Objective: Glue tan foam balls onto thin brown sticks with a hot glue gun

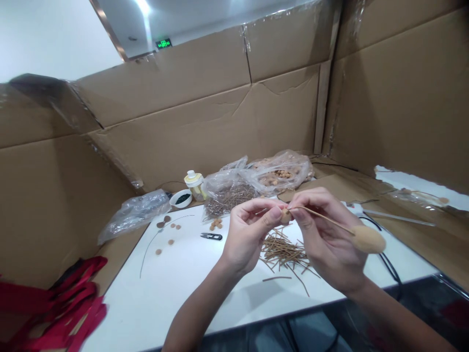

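Note:
Both hands meet above the white table (pixel 176 293). Between the thumb and finger of my left hand (pixel 245 234) is a small tan ball (pixel 286 215). My right hand (pixel 330 234) pinches a thin brown stem (pixel 326 218) close to that ball; whether the tip is inside the ball I cannot tell. At the stem's other end sits a larger tan oval piece (pixel 369 239), beyond my right fingers. Below the hands lies a loose pile of short brown sticks (pixel 284 252). Black thread snips (pixel 211 236) rest left of my left hand, near several small tan balls (pixel 216 224).
Clear bags of sticks (pixel 232 193) and of tan balls (pixel 282 173) stand at the back, beside a bottle (pixel 195 186) and a white bowl (pixel 181 199) with dark green bits. A wire with brown discs (pixel 160 225) lies left. Cardboard walls (pixel 205 127) surround the table; red cloth (pixel 80 303) is at lower left.

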`<state>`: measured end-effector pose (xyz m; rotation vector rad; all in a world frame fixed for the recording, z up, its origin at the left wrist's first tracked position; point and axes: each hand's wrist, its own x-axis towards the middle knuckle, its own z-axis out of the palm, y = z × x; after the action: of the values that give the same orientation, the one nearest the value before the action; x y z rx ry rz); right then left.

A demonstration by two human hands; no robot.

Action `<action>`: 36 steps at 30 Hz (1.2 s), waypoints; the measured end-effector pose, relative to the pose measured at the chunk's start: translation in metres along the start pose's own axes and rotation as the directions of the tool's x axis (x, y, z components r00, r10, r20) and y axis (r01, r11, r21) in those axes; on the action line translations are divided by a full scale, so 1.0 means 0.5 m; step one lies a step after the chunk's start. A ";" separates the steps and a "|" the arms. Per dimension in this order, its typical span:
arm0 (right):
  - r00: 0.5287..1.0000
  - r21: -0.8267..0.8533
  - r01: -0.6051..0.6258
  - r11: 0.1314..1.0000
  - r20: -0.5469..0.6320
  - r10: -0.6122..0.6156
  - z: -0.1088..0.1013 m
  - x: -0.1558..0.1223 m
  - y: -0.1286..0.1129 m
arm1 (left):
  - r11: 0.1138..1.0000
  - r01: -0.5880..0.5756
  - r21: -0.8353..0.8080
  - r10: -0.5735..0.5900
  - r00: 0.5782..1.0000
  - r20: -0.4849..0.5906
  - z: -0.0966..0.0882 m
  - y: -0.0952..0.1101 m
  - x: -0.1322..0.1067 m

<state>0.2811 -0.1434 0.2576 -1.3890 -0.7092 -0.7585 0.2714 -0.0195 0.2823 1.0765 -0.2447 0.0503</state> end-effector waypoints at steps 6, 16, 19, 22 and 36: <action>0.999 -0.004 0.011 1.000 -0.045 -0.011 0.007 -0.004 0.002 | 1.000 0.022 -0.020 -0.022 1.000 -0.012 0.002 0.002 0.000; 0.996 0.045 -0.087 0.995 -0.009 0.087 0.003 -0.006 0.004 | 1.000 -0.001 0.009 0.002 1.000 -0.028 -0.006 -0.005 0.003; 0.991 0.091 -0.134 0.987 0.018 0.133 -0.002 0.002 -0.002 | 1.000 -0.011 0.025 0.012 1.000 -0.018 -0.003 0.002 0.002; 0.991 0.153 -0.136 0.979 0.014 0.135 -0.008 0.011 -0.009 | 0.997 -0.007 0.071 0.006 1.000 0.014 -0.002 0.010 -0.001; 0.985 0.034 -0.143 0.989 0.099 0.139 -0.017 0.013 -0.003 | 0.913 -0.281 0.295 0.283 0.958 0.036 -0.011 -0.005 -0.005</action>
<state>0.2838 -0.1522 0.2631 -1.4296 -0.6891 -0.5659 0.2704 -0.0157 0.2774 1.3340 -0.3942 0.3610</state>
